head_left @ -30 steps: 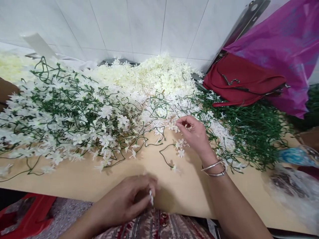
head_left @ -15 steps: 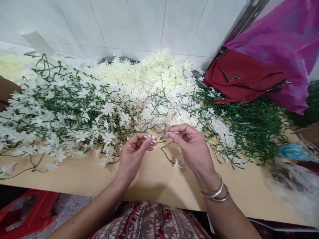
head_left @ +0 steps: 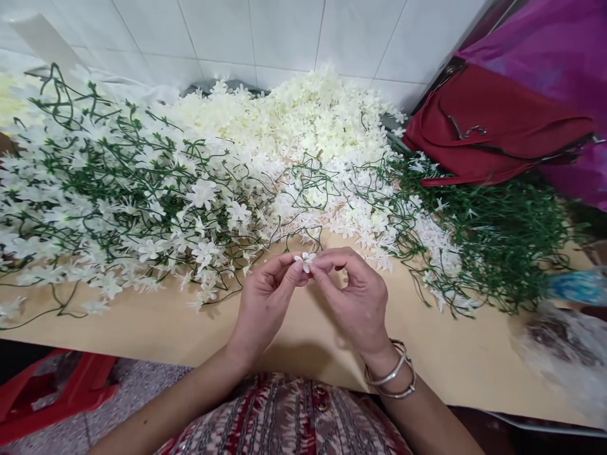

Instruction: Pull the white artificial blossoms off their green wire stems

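A small white artificial flower (head_left: pixel 305 260) is pinched between both hands above the table's front part. My left hand (head_left: pixel 265 297) grips it from the left with thumb and forefinger. From the other side, my right hand (head_left: pixel 353 291) closes thumb and fingertips on the flower; any smaller piece inside that pinch is hidden. Just beyond the hands lie green stems (head_left: pixel 303 237) and loose white petals (head_left: pixel 339 221). To the left spreads a big heap of white flowers on green stems (head_left: pixel 142 202).
Cream blossoms (head_left: pixel 303 120) are piled against the tiled wall (head_left: pixel 284 35). At right are bare green stems (head_left: pixel 507 240), a red bag (head_left: pixel 497 126), a purple plastic sheet (head_left: pixel 545 44) and a clear plastic bag (head_left: pixel 564 347). A red stool (head_left: pixel 76 392) stands below the table (head_left: pixel 441 360).
My hands have come together, the right one moving left to meet the flower in the left. The view has tilted slightly, and the stemmed flower on the table between them is now out of sight.
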Motion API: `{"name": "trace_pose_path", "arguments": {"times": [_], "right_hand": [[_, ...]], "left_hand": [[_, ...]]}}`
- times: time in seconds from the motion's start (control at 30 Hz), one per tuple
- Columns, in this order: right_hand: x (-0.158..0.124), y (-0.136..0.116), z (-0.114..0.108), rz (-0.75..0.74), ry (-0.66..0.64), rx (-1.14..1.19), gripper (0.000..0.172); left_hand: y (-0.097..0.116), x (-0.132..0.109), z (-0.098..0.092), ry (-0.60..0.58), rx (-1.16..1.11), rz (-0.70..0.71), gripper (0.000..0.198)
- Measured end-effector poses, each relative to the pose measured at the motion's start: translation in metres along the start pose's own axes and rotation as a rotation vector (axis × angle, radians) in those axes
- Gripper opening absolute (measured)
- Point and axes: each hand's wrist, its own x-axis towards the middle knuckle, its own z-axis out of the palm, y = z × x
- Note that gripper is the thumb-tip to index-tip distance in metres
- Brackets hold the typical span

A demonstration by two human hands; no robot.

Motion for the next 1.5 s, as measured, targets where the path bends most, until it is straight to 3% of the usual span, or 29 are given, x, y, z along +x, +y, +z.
{"name": "trace_pose_path", "arguments": {"times": [0.27,0.47,0.57,0.73,0.87,0.97,1.13,1.5], "right_hand": [[-0.006,0.000,0.003,-0.133,-0.059,-0.230,0.019],[-0.009,0.006,0.007,0.152,-0.006,-0.032,0.018],[-0.010,0.006,0.007,0.190,-0.009,-0.002,0.024],[-0.009,0.001,0.010,-0.065,0.047,-0.207,0.015],[-0.009,-0.001,0.012,-0.098,0.062,-0.247,0.017],[-0.009,-0.001,0.013,-0.070,0.069,-0.256,0.017],[-0.009,-0.001,0.013,0.048,0.094,-0.221,0.016],[-0.009,0.008,0.011,0.191,0.052,0.012,0.017]], "left_hand": [[-0.014,-0.005,-0.008,0.003,0.458,0.333,0.021],[-0.012,-0.005,-0.011,-0.015,0.627,0.498,0.022],[-0.016,-0.006,-0.011,-0.032,0.561,0.460,0.023],[-0.025,-0.007,-0.008,-0.028,0.321,0.290,0.020],[-0.025,-0.007,-0.005,0.006,0.401,0.380,0.018],[-0.026,-0.006,-0.004,0.043,0.420,0.406,0.016],[-0.030,-0.006,-0.004,0.022,0.303,0.276,0.021],[-0.032,-0.004,-0.006,0.000,0.360,0.388,0.017]]}}
